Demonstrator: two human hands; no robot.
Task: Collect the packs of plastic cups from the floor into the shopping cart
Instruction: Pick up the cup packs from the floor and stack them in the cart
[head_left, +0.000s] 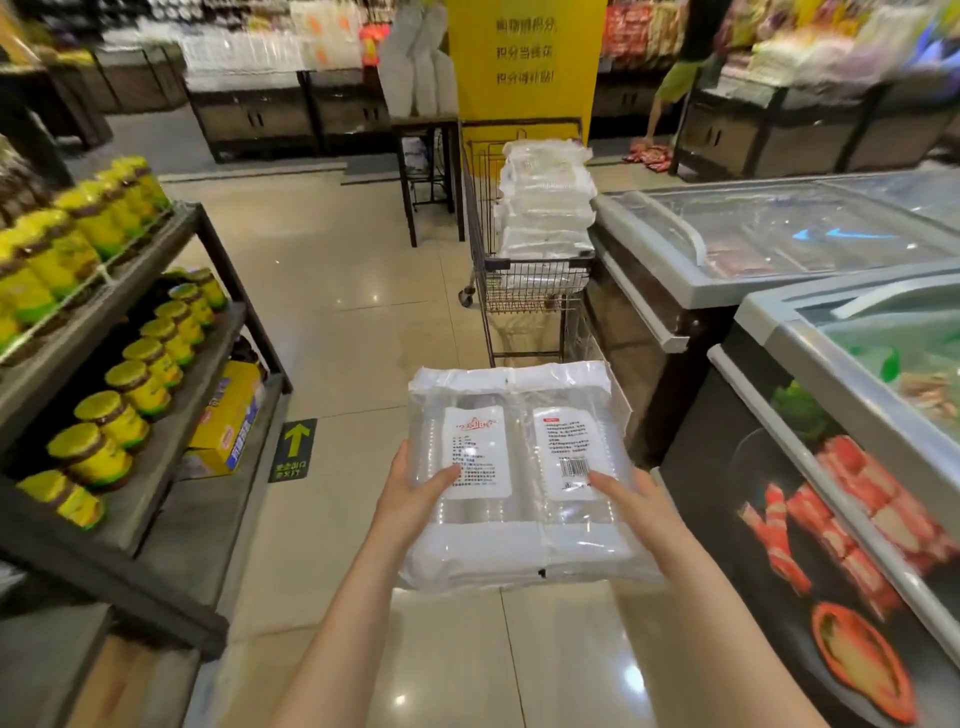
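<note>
Open floor aisle between jar shelf and freezers. Shopping cart ahead beside freezer, heaped with cup packs. Left hand, right hand grip pack of plastic cups by its sides, above floor.

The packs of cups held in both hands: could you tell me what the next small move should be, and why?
Probably carry the packs of cups forward to the shopping cart and set them on top. The left hand and right hand already grip them clear of the floor, and the cart stands ahead, beside the freezer, already stacked high with similar packs.
</note>
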